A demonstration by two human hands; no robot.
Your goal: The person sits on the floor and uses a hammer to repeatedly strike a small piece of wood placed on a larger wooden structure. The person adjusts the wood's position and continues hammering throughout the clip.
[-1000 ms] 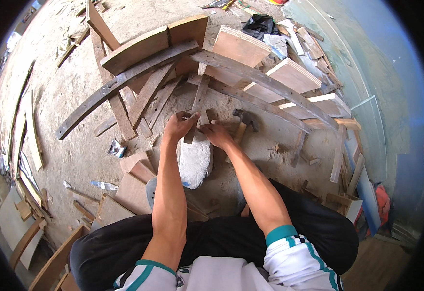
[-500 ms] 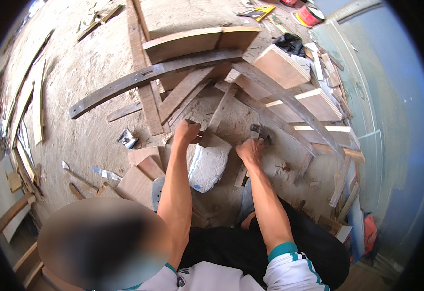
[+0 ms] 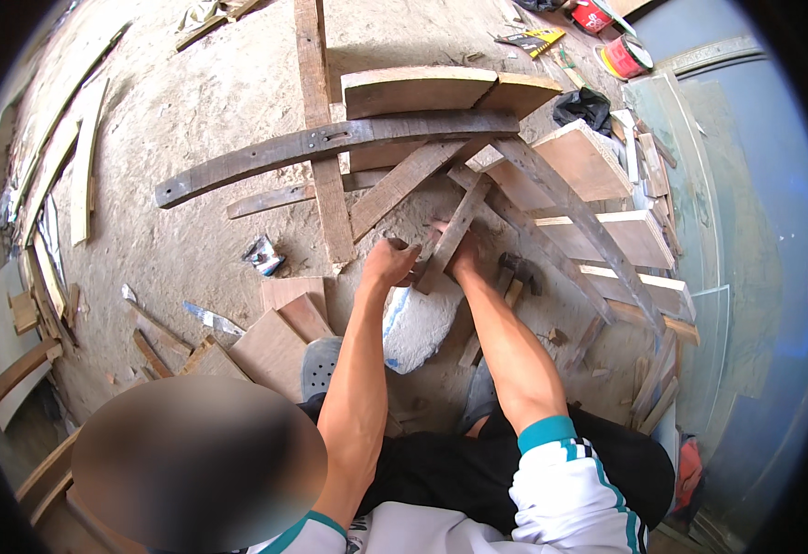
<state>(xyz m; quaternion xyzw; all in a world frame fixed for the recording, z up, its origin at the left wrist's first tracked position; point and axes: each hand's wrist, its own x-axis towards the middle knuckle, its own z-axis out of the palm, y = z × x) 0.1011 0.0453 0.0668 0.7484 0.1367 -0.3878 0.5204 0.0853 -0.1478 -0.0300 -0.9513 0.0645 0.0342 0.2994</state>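
Note:
A short wooden strip (image 3: 457, 235) slants toward me, its near end over the far edge of a whitish stone block (image 3: 420, 325). My left hand (image 3: 391, 263) is closed just left of that near end; what its fingers hold, if anything, I cannot make out. On the strip's other side is my right hand (image 3: 464, 258), reaching behind and beneath it. Some fingertips show past the strip's left edge, but the wood hides most of the fingers. A hammer (image 3: 518, 274) lies on the ground to the right of my right wrist.
Beyond my hands, a long dark board (image 3: 265, 162) crosses a lighter plank (image 3: 316, 83). Stacked panels (image 3: 607, 235) and glass sheets (image 3: 699, 305) stand on the right. Plywood offcuts (image 3: 270, 351) lie beside my left shoe (image 3: 319, 367). A yellow-handled saw (image 3: 535, 42) rests far off.
My right hand has let go of the hammer and moved left to the wooden strip. The strip's near end has shifted toward me. My left hand stays closed near it. The view has shifted left.

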